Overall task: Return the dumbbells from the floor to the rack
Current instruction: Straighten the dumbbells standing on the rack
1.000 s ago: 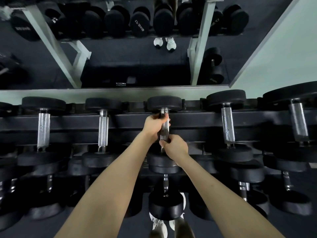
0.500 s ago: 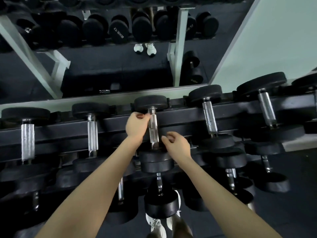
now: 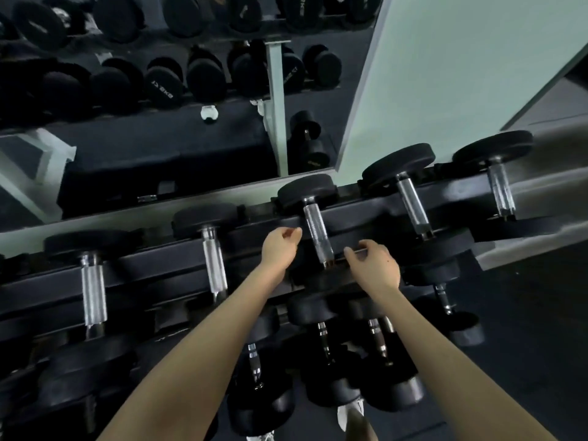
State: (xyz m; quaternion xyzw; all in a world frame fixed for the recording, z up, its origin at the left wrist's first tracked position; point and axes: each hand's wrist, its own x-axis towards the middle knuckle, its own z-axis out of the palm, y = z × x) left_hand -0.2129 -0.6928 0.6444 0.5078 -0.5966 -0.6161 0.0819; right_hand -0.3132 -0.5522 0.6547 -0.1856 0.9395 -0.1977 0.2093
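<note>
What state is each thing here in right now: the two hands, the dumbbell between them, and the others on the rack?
Left hand: open, empty, beside the handle.
Right hand: open, empty, beside the handle.
Black dumbbell with knurled chrome handle: resting on the top tier, released.
Neighbouring black dumbbells: seated on the rack.
Black metal rack: top tier filled where visible.
</note>
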